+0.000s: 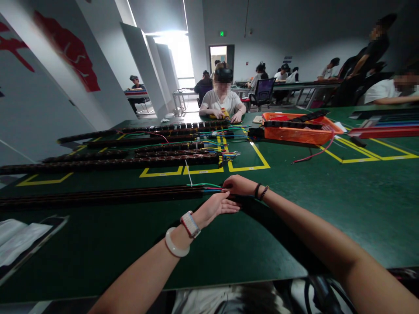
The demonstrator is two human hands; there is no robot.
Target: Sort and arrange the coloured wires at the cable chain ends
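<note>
A long dark strip point(98, 195) lies across the green table point(327, 205), and coloured wires point(209, 187) stick out of its right end. My right hand point(238, 185) pinches those wire ends just past the strip. My left hand point(218, 205) lies close beneath them with fingers stretched out, fingertips near the wires. Whether it touches them I cannot tell. On the left wrist sit a pale bangle and a watch, on the right wrist dark bead bracelets.
Several more dark strips point(131, 150) with coloured wires lie farther back inside yellow floor-tape marks. An orange tray point(299, 128) stands at the back right. A person point(222, 102) sits across the table; others work at tables behind. Papers point(16, 237) lie at the near left.
</note>
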